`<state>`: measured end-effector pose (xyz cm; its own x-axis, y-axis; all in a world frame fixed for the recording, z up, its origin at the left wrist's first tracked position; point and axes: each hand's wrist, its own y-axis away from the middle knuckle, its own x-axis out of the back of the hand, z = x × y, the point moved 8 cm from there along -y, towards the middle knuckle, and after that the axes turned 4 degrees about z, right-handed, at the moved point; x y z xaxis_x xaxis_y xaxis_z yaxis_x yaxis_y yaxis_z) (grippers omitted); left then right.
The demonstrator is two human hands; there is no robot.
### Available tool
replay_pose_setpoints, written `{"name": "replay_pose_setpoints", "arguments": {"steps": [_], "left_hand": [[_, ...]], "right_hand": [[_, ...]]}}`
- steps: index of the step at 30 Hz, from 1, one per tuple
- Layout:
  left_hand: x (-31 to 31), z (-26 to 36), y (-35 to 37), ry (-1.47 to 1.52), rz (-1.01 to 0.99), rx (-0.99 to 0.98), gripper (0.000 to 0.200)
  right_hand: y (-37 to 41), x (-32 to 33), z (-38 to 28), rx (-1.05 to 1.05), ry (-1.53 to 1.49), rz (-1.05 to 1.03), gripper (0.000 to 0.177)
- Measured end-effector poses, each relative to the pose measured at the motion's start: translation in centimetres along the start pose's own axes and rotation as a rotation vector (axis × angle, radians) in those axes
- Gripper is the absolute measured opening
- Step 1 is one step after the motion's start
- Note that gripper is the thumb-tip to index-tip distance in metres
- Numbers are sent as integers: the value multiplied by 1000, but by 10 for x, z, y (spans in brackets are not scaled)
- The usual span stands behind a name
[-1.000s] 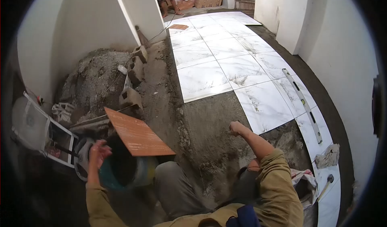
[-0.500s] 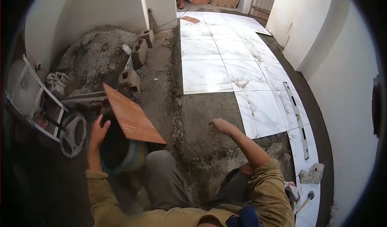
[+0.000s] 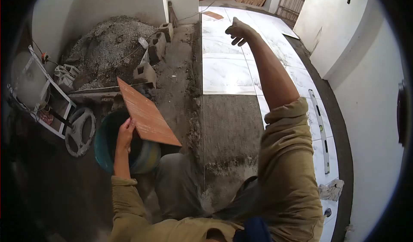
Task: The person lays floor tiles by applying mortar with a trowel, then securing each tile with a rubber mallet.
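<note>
My left hand (image 3: 125, 133) is closed on the left edge of a reddish-brown ceramic tile (image 3: 148, 114). That tile leans at a slant over a greenish bucket (image 3: 102, 143) beside my left knee, and the bucket's inside is dark. My right arm reaches far forward. At its end my right hand (image 3: 241, 31) hovers over the white marbled floor tiles (image 3: 223, 72), fingers apart and holding nothing. Between my legs and the nearest white tile lies a bare patch of grey mortar (image 3: 231, 126).
On the right, a spirit level (image 3: 320, 132) and a crumpled rag (image 3: 331, 190) lie on the tiles. Concrete blocks (image 3: 144, 73) edge a gravel pile (image 3: 109, 44) at left, near a wheeled frame (image 3: 80, 132). Another brown tile (image 3: 213, 15) lies far ahead.
My left hand has gone from beside the brown tile to gripping its edge. My right hand has moved forward from above the mortar to over the white tiles.
</note>
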<state>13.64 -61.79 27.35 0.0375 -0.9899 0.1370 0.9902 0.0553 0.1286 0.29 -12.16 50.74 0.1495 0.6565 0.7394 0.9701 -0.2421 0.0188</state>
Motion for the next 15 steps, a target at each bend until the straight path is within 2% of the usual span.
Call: {"name": "replay_pose_setpoints", "arguments": {"steps": [3, 5, 7, 9, 10, 11, 12, 14, 15], "left_hand": [[-2, -4, -3, 110, 22, -17, 44], [-9, -5, -7, 154, -69, -82, 38], [-7, -19, -33, -114, 20, -229, 33], [-29, 20, -26, -360, 61, -344, 34], [-34, 22, -29, -476, 197, -453, 34], [-41, 23, -33, -589, 324, -566, 35], [-48, 25, -36, -589, 332, -565, 35], [-64, 34, -37, -583, 295, -631, 34], [-67, 37, -35, -581, 304, -629, 34]], "right_hand": [[-3, -5, -16, 18, 93, -27, 41], [-6, -53, -37, 158, 129, -88, 45], [18, -128, -73, 428, 38, -181, 39], [36, -221, -93, 587, 255, -165, 49], [66, -252, -110, 686, 196, -244, 54], [82, -279, -117, 689, 178, -247, 55], [94, -303, -122, 684, 162, -250, 56], [103, -342, -118, 441, 151, -458, 55], [106, -347, -117, 449, 155, -461, 55]]}}
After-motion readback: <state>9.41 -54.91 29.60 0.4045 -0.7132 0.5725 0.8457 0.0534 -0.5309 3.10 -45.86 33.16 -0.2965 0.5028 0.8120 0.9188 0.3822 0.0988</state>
